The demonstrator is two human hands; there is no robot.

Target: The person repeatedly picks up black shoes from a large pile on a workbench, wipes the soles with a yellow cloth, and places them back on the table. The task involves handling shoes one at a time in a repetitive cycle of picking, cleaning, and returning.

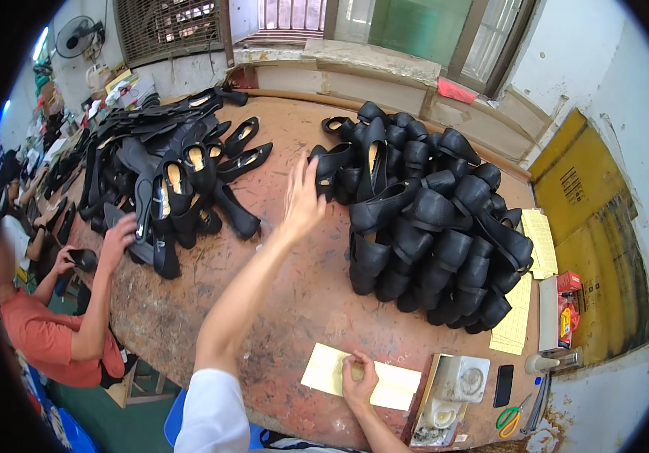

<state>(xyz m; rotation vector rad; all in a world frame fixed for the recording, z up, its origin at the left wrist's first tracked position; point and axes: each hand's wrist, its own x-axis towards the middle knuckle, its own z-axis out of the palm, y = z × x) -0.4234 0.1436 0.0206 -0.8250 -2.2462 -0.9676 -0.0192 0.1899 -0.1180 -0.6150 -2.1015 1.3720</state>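
My left hand (303, 195) is raised over the table, fingers apart, beside a black shoe (333, 158) at the left edge of a large stacked pile of black shoes (432, 209); it holds nothing, and whether it touches that shoe is unclear. My right hand (359, 380) rests over a yellow paper sheet (324, 371) near the table's front edge. Its thumb and fingers curl towards each other; I cannot tell whether something small is between them. A looser heap of black shoes with tan insoles (174, 178) lies at the left, with flat black pieces (149, 122) behind it.
At the left, a co-worker in a red shirt (47, 334) holds a black shoe (84, 259), one hand by the heap. Right of my right hand are a tray with a white container (463, 379), a phone (504, 385), scissors (508, 419), yellow sheets (511, 317) and a box (549, 317).
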